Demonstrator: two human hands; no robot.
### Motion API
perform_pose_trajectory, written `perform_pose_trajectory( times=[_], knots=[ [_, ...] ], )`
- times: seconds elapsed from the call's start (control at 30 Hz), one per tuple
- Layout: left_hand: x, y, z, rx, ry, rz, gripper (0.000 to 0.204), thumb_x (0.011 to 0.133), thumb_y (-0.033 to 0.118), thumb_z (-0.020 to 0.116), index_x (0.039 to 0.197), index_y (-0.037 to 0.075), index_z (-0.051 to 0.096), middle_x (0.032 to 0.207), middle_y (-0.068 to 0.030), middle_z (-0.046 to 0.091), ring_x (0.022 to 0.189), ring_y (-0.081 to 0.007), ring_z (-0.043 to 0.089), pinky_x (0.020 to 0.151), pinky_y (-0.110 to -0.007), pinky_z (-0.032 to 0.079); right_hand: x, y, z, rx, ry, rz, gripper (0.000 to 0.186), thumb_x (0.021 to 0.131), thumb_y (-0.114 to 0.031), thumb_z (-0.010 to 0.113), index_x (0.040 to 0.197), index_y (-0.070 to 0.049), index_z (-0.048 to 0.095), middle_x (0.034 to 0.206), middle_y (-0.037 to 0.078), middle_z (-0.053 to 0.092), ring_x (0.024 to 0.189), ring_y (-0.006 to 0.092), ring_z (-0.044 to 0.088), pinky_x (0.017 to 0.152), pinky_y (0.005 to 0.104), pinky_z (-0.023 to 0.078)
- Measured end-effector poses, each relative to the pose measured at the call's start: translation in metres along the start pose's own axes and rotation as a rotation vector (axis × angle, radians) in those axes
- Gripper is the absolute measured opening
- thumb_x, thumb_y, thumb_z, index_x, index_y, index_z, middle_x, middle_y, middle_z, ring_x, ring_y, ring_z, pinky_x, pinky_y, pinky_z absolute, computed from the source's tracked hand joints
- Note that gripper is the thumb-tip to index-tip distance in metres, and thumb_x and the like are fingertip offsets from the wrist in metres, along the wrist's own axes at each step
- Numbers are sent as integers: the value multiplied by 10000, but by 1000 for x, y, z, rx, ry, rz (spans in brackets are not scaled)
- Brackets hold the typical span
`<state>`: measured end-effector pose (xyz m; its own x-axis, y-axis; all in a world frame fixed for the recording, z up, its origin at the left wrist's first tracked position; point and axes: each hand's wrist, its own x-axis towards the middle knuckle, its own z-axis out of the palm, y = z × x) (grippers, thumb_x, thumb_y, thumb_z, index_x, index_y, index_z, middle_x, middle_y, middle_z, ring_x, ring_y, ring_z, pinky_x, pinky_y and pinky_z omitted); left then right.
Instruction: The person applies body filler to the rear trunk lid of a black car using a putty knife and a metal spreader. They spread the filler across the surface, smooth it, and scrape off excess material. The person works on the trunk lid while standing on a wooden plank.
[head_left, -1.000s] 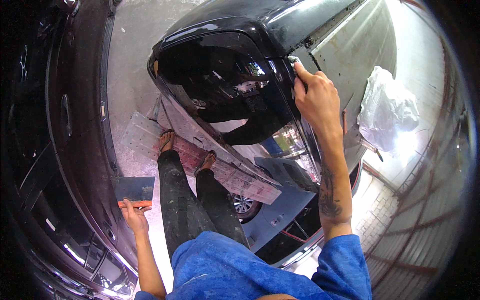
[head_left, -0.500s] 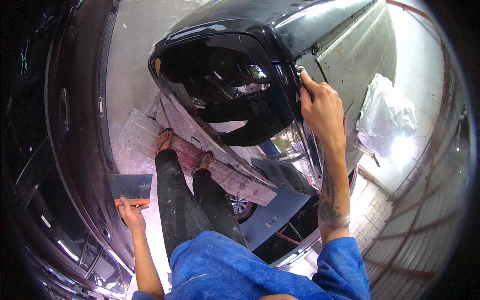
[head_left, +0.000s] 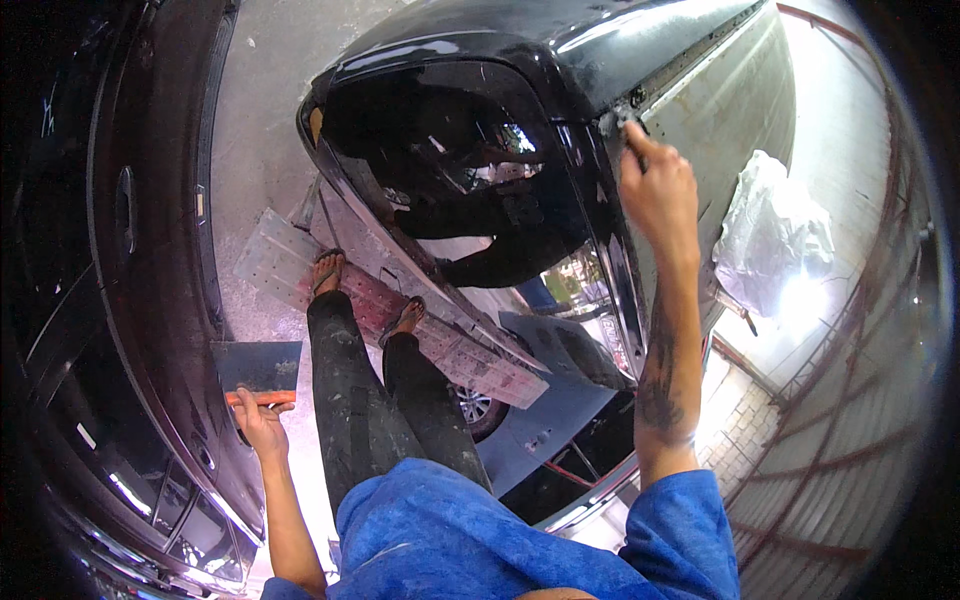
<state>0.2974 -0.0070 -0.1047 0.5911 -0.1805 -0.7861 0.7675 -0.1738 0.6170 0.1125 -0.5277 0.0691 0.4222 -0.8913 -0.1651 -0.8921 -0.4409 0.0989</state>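
Okay, the seam (head_left: pixel 690 72) between the black bodywork and the grey panel sits ahead of the person and to the right, its long axis running up and away toward the upper right. Right hand (head_left: pixel 662 195) is by far the nearer one: arm stretched out, fingertips at the near end of that line, just beside a small grey patch (head_left: pixel 622 113). Its fingers are drawn narrow; whether they pinch something, I cannot tell (knuckles block it). Glossy black bodywork (head_left: pixel 450 120) lies to the left of the fingertips, dull grey panel (head_left: pixel 735 120) to the right. Left hand (head_left: pixel 263 428) is well apart from the seam, low and left beside the legs, holding a flat dark plate (head_left: pixel 258 365) by its orange strip (head_left: pixel 272 397); the strip is on the person's side, long axis roughly left to right. Farther out: crumpled whitish sheet (head_left: pixel 770 235) right of the grey panel, perforated plank (head_left: pixel 480 365) by the feet, dark car (head_left: pixel 160 260) along the left.
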Motion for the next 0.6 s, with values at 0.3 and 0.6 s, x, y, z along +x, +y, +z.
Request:
perform_pose_trajectory(
  times=[0.3,0.6],
  knots=[
    [2,-5,-7,19,-20,7,253,1046,339,435,1063,86,422,776,-92,606,616,-213,671,485,-346,587,7,11,5,-18,67,-53,361,885,-219,541,1207,-112,663,965,250,671,941,416,648,855,508,492],
    [0,-2,-5,-6,-19,29,262,1047,343,430,1074,84,418,721,-105,619,580,-226,668,483,-350,585,19,8,-6,-26,-58,26,381,863,-220,550,1217,-148,672,1003,260,664,972,421,642,871,487,496]
  ],
)
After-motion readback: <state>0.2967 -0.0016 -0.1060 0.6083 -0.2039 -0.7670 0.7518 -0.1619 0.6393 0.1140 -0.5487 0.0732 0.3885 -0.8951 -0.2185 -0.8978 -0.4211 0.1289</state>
